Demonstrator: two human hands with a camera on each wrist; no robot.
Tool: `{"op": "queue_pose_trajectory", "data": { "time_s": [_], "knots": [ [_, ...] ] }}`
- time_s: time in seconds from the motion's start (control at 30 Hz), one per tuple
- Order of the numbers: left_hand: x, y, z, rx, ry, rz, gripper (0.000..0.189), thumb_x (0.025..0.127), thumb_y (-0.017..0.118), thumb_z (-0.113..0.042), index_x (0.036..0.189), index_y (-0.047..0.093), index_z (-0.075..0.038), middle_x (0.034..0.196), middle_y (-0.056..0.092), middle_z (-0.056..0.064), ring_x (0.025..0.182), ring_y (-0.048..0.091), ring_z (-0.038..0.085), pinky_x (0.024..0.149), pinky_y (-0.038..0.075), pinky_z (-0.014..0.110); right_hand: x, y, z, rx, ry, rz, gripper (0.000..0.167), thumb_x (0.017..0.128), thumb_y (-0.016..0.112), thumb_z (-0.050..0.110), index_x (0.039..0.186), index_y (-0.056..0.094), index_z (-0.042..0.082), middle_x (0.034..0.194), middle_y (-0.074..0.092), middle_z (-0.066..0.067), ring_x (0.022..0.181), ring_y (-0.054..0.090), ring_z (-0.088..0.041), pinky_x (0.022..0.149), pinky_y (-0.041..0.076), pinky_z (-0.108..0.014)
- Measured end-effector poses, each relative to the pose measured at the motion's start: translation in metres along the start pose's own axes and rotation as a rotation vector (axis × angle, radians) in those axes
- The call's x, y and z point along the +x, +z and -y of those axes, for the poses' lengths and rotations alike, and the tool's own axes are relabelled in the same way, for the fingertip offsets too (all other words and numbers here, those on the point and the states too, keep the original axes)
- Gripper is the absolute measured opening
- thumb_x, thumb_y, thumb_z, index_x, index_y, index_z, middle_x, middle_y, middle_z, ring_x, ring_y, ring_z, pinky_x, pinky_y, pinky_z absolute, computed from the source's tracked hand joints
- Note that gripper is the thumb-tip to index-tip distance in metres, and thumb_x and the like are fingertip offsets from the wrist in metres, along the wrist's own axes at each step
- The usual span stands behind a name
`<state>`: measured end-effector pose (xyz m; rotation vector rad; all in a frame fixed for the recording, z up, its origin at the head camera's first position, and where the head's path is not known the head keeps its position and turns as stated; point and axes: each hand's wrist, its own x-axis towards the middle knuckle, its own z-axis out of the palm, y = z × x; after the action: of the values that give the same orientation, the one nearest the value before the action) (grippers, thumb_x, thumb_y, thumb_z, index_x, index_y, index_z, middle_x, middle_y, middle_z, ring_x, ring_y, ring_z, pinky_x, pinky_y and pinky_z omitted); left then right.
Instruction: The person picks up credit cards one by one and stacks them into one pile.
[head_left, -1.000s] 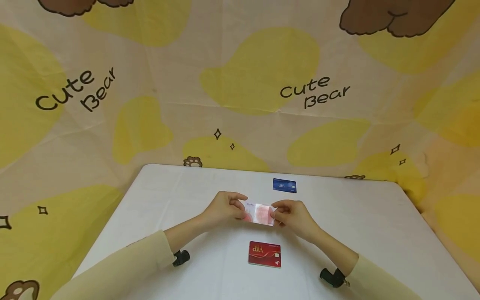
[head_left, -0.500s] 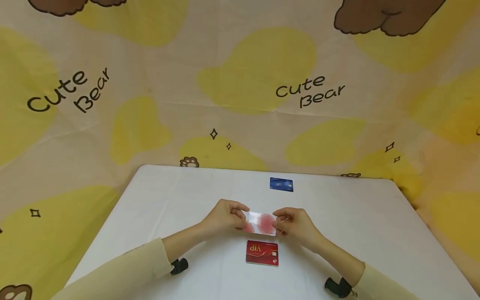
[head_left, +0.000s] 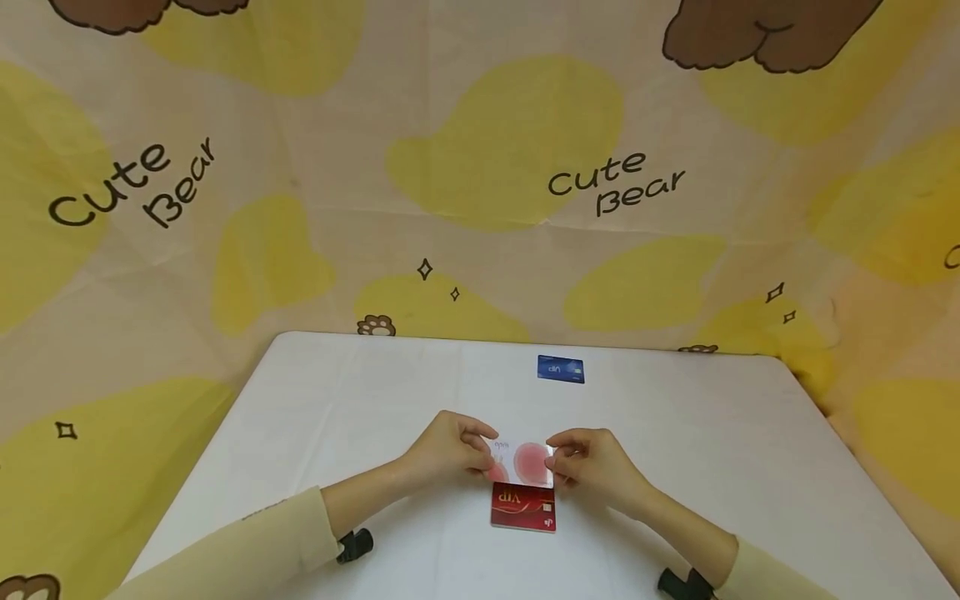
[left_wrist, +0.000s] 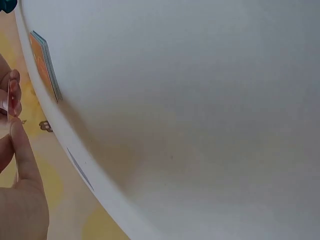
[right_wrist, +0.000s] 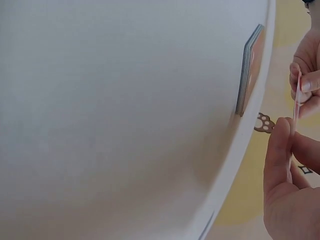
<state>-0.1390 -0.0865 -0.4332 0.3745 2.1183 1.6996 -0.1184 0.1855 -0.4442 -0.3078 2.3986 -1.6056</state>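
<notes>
A white card with pink circles [head_left: 531,463] is held by both hands above the table. My left hand [head_left: 448,450] pinches its left end and my right hand [head_left: 597,463] its right end. Just below it in the head view lies a red VIP card [head_left: 523,510], its upper edge overlapped by the white card. Both wrist views reveal that the red card tops a small stack of cards [left_wrist: 46,67], whose layered edges [right_wrist: 243,80] show. Seen edge-on in the right wrist view, the white card [right_wrist: 297,100] is off the table, apart from the stack.
A blue VIP card [head_left: 561,369] lies near the far edge of the white table [head_left: 360,392]. Behind the table hangs a yellow and beige cloth [head_left: 480,150] printed with bears and lettering. Dark wrist cameras [head_left: 356,546] sit on both forearms.
Both hands have brought the white card toward the person, from between the blue and red cards to the red card's upper edge. The head view has shifted slightly.
</notes>
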Motion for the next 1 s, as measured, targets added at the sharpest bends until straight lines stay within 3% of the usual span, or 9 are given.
{"op": "queue_pose_trajectory", "data": {
  "time_s": [0.17, 0.43, 1.0],
  "knots": [
    [-0.003, 0.005, 0.002, -0.006, -0.023, 0.016, 0.035, 0.083, 0.078, 0.008, 0.116, 0.07, 0.012, 0.078, 0.074, 0.01, 0.066, 0.076, 0.027, 0.066, 0.062, 0.032, -0.005, 0.001, -0.003, 0.019, 0.016, 0.018, 0.031, 0.092, 0.079, 0.006, 0.115, 0.07, -0.012, 0.077, 0.073, -0.012, 0.066, 0.069, -0.023, 0.062, 0.06, -0.03],
    [-0.009, 0.014, 0.005, -0.021, -0.061, 0.052, 0.036, 0.081, 0.077, 0.01, 0.117, 0.069, 0.014, 0.076, 0.073, 0.009, 0.06, 0.071, 0.018, 0.062, 0.061, 0.028, -0.013, 0.005, -0.007, 0.042, 0.054, 0.056, 0.026, 0.092, 0.079, 0.008, 0.109, 0.072, -0.011, 0.069, 0.07, -0.012, 0.06, 0.067, -0.022, 0.058, 0.059, -0.029],
    [-0.014, 0.024, 0.012, -0.014, -0.113, 0.064, 0.033, 0.079, 0.076, 0.014, 0.112, 0.069, 0.012, 0.072, 0.069, 0.009, 0.055, 0.066, 0.012, 0.057, 0.059, 0.026, -0.016, 0.01, -0.012, 0.037, 0.111, 0.126, 0.016, 0.092, 0.079, 0.005, 0.101, 0.073, -0.008, 0.071, 0.07, -0.007, 0.058, 0.066, -0.016, 0.056, 0.06, -0.03]
  ]
}}
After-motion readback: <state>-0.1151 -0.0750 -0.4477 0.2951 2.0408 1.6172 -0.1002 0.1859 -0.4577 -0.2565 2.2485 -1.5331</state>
